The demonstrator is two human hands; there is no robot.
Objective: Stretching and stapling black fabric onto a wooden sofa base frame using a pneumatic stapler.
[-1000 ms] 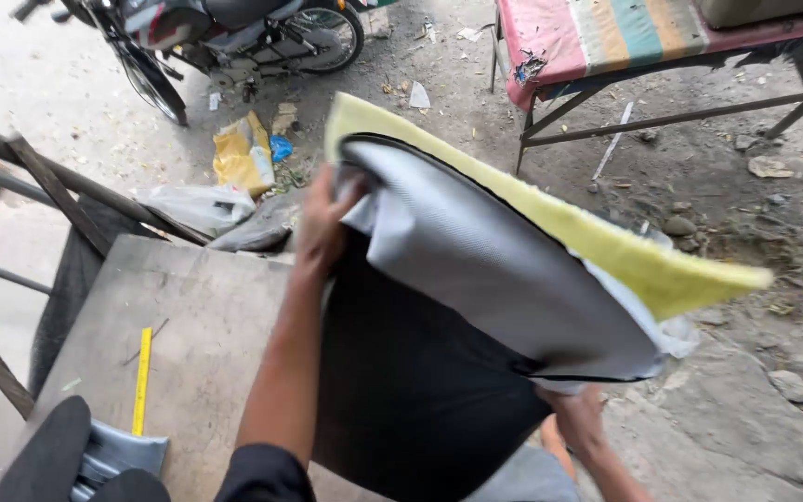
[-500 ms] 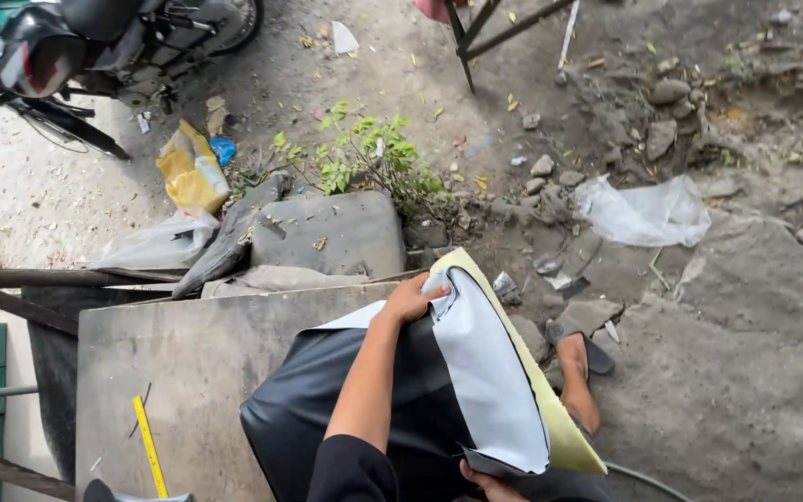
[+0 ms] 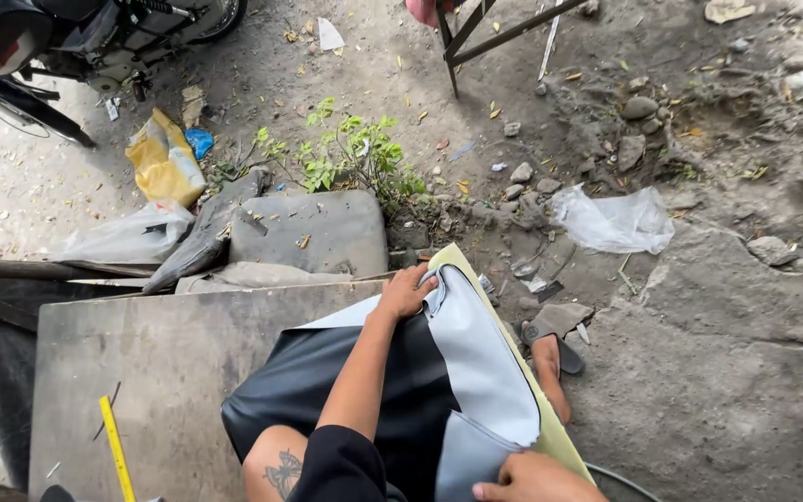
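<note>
Your left hand point(image 3: 405, 293) is closed on the top edge of the seat cover point(image 3: 476, 363), pinching its grey vinyl panel where it meets the yellow foam backing. Your right hand point(image 3: 533, 478) sits at the bottom edge of the view, its fingers curled over the cover's lower grey corner, so both grips are narrow and holding the same piece. The cover runs between your 2 hands: its black part lies spread on the grey table point(image 3: 141, 363) under your left forearm, and the grey and yellow part hangs past the table's right edge. Your sandalled foot point(image 3: 550, 358) stands on the ground just beside that hanging edge. A yellow tape measure point(image 3: 115, 446) lies on the table, well apart from the cover, to its left.
</note>
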